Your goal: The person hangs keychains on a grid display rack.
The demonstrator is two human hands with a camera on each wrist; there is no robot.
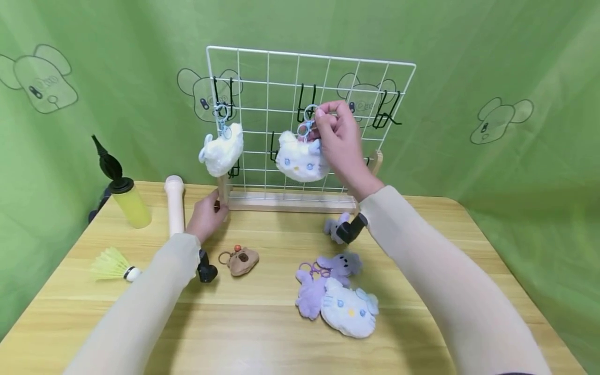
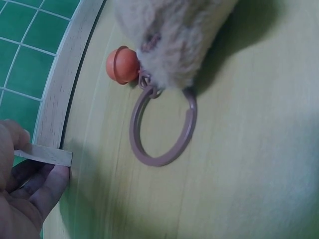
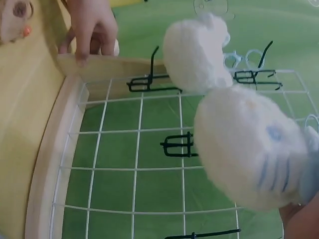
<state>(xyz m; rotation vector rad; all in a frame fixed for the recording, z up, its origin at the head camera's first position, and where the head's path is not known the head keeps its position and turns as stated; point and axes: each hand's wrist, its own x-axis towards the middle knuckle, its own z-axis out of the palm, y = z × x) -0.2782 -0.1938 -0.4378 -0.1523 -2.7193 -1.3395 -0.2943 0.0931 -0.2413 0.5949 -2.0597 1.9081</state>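
My right hand (image 1: 344,143) pinches the blue ring and clasp of a white plush cat-head keychain (image 1: 300,161) in front of a white wire grid rack (image 1: 290,202). The ring is close to a black hook (image 1: 301,99) in the middle; whether it is on the hook I cannot tell. Another white plush keychain (image 1: 224,151) hangs from the upper left hook, turned sideways. Down at the rack's left end, my left hand (image 1: 206,216) grips its wooden foot (image 2: 55,155) between thumb and fingers. Near that hand lies a brown plush keychain (image 1: 244,262) with a ring and an orange bell (image 2: 122,65).
Purple plush keychains (image 1: 311,294) and another white cat head (image 1: 349,312) lie on the table's right half, with a small grey-purple plush (image 1: 334,227) behind. At left are a yellow hand pump (image 1: 131,205), a pale microphone (image 1: 175,205) and a shuttlecock (image 1: 112,265).
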